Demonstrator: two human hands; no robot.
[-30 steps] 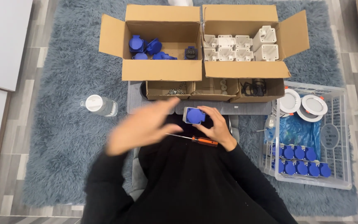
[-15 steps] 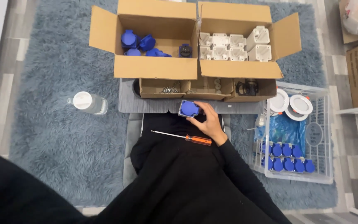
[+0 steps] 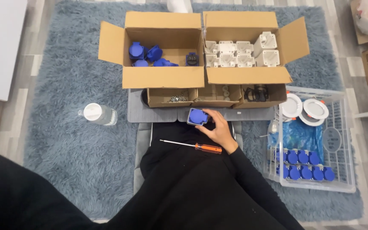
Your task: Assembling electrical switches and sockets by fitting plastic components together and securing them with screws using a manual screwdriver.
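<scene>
Gripping a blue socket cover (image 3: 197, 116), the right hand (image 3: 217, 129) curls its fingers round its near edge. Left hand out of view. Screwdriver (image 3: 191, 146) lies loose just behind the wrist; a nudge could roll it off the lap, I'd say.

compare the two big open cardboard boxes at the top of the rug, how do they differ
The left box holds a few loose blue parts, jumbled, with bare floor showing. The right box is packed with white housings in rows, two standing taller. Both are brown cardboard with flaps open, side by side on the grey rug.
</scene>
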